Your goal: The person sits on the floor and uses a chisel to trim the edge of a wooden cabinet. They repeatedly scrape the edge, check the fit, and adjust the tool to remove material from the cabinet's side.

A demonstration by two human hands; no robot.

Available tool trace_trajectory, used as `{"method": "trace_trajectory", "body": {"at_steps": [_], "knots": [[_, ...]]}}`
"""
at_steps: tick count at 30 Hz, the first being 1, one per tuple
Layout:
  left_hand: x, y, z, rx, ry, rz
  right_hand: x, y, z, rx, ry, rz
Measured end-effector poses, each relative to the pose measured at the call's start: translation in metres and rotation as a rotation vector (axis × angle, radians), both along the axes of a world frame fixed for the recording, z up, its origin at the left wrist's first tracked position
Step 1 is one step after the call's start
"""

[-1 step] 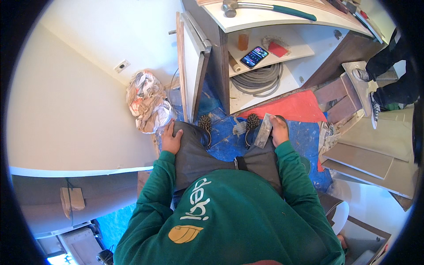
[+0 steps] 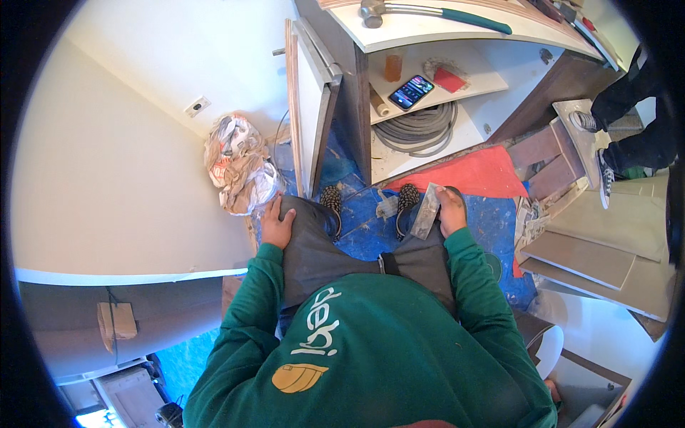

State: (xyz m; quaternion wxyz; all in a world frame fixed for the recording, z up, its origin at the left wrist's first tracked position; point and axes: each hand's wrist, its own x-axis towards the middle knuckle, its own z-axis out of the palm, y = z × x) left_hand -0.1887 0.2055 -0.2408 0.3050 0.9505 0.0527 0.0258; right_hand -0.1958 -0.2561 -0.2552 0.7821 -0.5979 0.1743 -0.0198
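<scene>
My left hand (image 2: pixel 277 224) lies with its fingers stretched over my left knee, and nothing is in it. At my right knee, my right hand (image 2: pixel 451 212) is closed around a trowel (image 2: pixel 426 212) with a dirty, rectangular grey blade. The blade tilts across my thigh; its grip is mostly hidden by the fingers. Both my feet rest on a blue floor cover, a dark patterned shoe (image 2: pixel 407 203) just beyond the trowel.
Ahead stands an open cabinet with a phone (image 2: pixel 411 92) and coiled hose (image 2: pixel 421 132) inside. A hammer (image 2: pixel 435 14) lies on top. Crumpled plastic bags (image 2: pixel 239 167) sit by the wall at left. Another person's shoes (image 2: pixel 606 178) and several boards (image 2: pixel 592 260) are at right.
</scene>
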Motion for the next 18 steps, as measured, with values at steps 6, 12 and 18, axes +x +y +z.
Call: {"method": "trace_trajectory", "body": {"at_steps": [6,12,18], "knots": [[-0.001,0.001,0.001,-0.005,0.026,-0.006,-0.001,-0.003,-0.003,0.026,0.027,0.025],[0.006,0.0,-0.002,0.002,-0.005,0.005,0.008,-0.004,-0.004,0.042,-0.009,0.026],[0.004,-0.007,0.014,0.236,-0.069,-0.227,0.006,-0.009,-0.003,0.107,0.034,0.037]]}}
